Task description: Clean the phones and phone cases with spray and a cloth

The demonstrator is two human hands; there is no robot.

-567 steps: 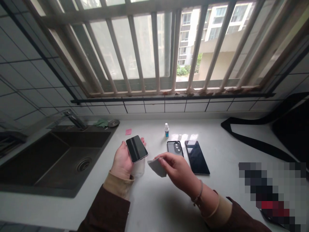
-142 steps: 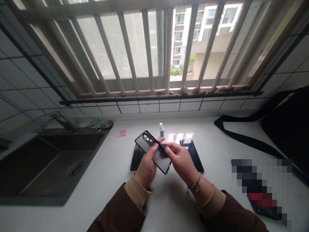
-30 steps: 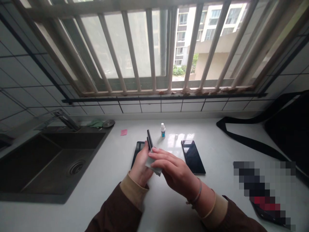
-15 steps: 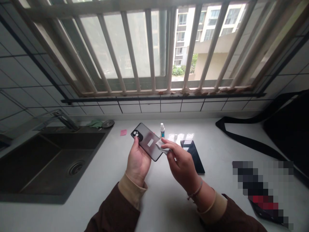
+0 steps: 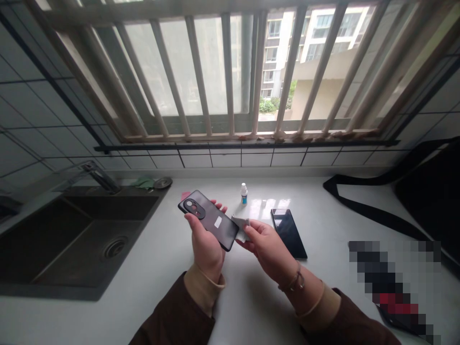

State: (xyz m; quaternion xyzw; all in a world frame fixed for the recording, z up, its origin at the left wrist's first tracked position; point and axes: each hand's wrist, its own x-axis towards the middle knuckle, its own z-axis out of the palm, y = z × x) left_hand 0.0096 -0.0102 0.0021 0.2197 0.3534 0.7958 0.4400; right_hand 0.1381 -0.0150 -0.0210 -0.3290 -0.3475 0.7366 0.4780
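My left hand grips a translucent dark phone case, thumb near its camera cutout and fingertips showing past the far edge. The case is tilted above the counter, its back towards me, with a small white label on it. A folded grey-white cloth is pinched in my right hand at the case's right end. Behind the hands, a small white-capped bottle stands upright. To the right of my right hand lies a black phone, flat on the white counter.
On the left is a dark sink with a faucet. A pink paper piece and a tiny white cap lie towards the back. A black bag with its strap sits at right, near a pixelated item.
The phone case has shifted left and slightly towards me, turning in my left hand. My right hand has rotated, and the cloth has moved from the case's back to its right end.
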